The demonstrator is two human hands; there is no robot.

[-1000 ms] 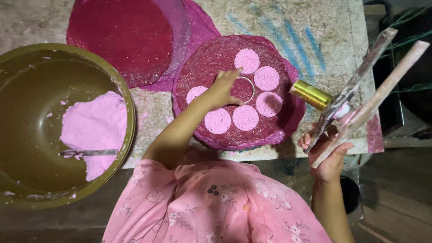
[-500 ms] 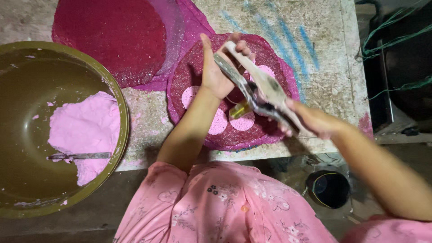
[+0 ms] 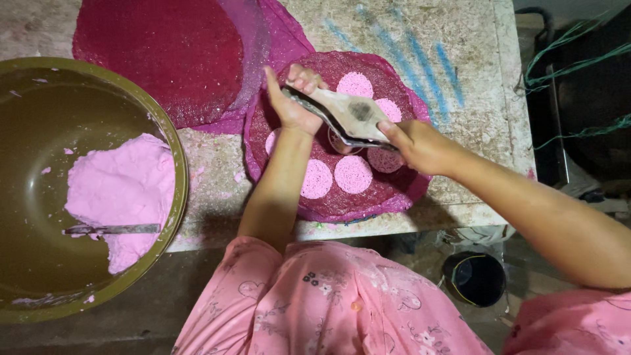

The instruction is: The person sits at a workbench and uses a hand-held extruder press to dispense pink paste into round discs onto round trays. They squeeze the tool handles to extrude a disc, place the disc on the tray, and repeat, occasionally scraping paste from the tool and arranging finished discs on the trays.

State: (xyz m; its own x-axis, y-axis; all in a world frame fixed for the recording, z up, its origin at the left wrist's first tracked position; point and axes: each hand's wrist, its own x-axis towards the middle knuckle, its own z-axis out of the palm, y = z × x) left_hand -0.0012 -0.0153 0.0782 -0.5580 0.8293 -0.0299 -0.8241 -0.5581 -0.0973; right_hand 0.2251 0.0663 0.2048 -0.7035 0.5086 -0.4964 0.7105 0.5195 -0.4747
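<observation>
Press point(image 3: 347, 117) lower now, both hands gripping

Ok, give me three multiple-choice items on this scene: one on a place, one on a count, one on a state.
1. Where is the pink dough?
A. in the big bowl
B. on the floor
C. on the red mat

2. How many pink discs show clearly on the round mat?
A. one
B. at least four
C. none

3. What are the hands doing?
A. resting in the lap
B. both holding the wooden press
C. stirring the bowl

Answers: 1 A, the dough lies inside the bowl. 2 B, several discs are plain around the press. 3 B, the left hand and right hand grip its ends.
</observation>
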